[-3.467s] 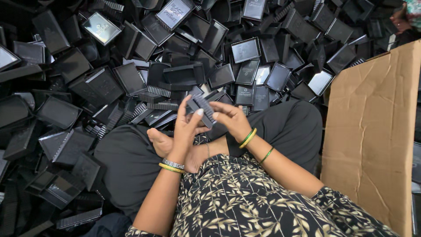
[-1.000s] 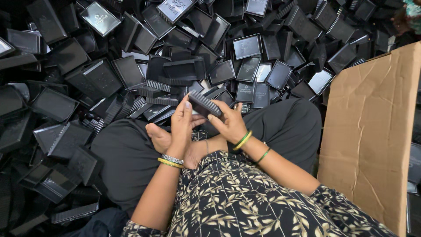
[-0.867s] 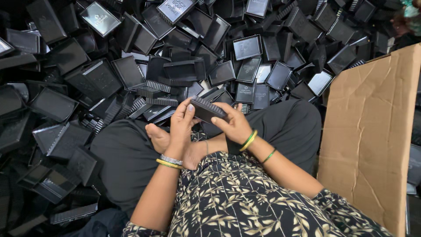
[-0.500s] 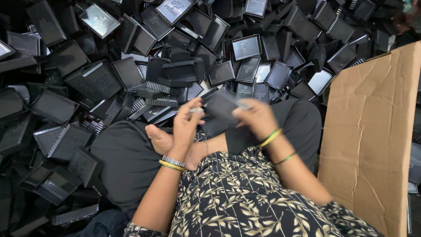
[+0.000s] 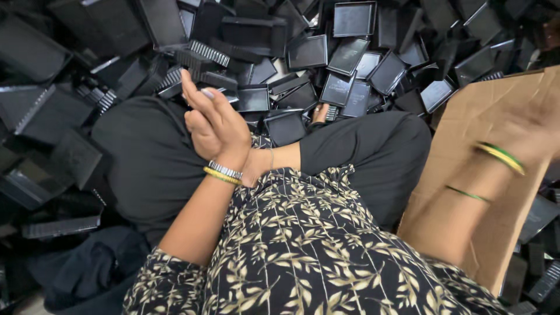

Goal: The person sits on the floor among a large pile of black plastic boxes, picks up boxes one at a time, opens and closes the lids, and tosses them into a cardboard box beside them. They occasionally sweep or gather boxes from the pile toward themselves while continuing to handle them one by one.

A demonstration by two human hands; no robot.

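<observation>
1. The person sits cross-legged in black trousers (image 5: pixel 146 157) and a black top with a pale leaf print (image 5: pixel 303 251), in the middle of a great heap of black plastic trays (image 5: pixel 350 52) that fills the floor all round the knees.

2. The left hand (image 5: pixel 213 119) is raised above the left knee, fingers spread and loosely extended, palm empty as far as I can see; it grips nothing. A silver and a yellow bangle (image 5: pixel 221 172) sit at that wrist.

3. The right hand (image 5: pixel 534 125) is flung out to the far side of the right knee, over the tall brown cardboard box (image 5: pixel 466 122). It is smeared by motion; I cannot tell whether it is open or closed, or whether it carries a tray. Green and yellow bangles (image 5: pixel 500 156) show on that wrist.

4. The nearest loose tray (image 5: pixel 252 98) lies just beyond the left hand's fingertips, on the pile's near edge ahead of the left knee, its long side running roughly across the person's front. Another tray (image 5: pixel 286 125) rests against the crossed shins, between the knees.

5. Measured from that near tray, the left hand is close by and the right hand well apart, away at the box.
</observation>
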